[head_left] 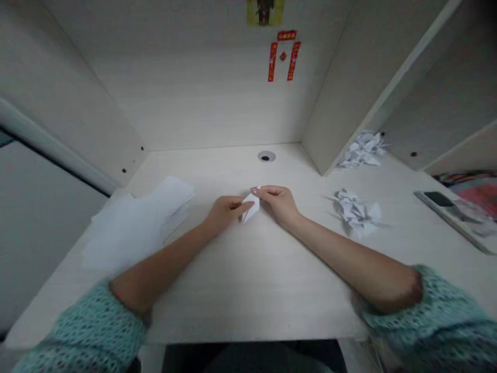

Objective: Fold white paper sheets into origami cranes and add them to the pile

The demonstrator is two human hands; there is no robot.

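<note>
Left hand (pixel 225 211): centre of frame, arm stretched up from the lower left, thumb laid over the folded white paper (pixel 252 211), pinching it.
Right hand (pixel 281 204): just right of centre, arm slanting in from the lower right, fingertips pinched on the paper's top corner.
Folded paper: mid-frame, between both hands.
Side compartment (pixel 427 111): upper right, crumpled paper (pixel 364 149) inside.

Two hands (pixel 224 211) (pixel 282 206), one folded bit of white paper (pixel 251 206). One pile of sheets (pixel 134 225) by the left edge of the desk (pixel 248 295), can't tell how many from over here. Two clumps of crumpled paper (pixel 355 211) (pixel 364 151) toward the right end, one cable hole (pixel 266 156) near the back edge. Back panel (pixel 194 98) has three red strips (pixel 272 62) (pixel 294 61) (pixel 287 35), one red diamond (pixel 283 56), one yellow picture (pixel 265 12).
</note>
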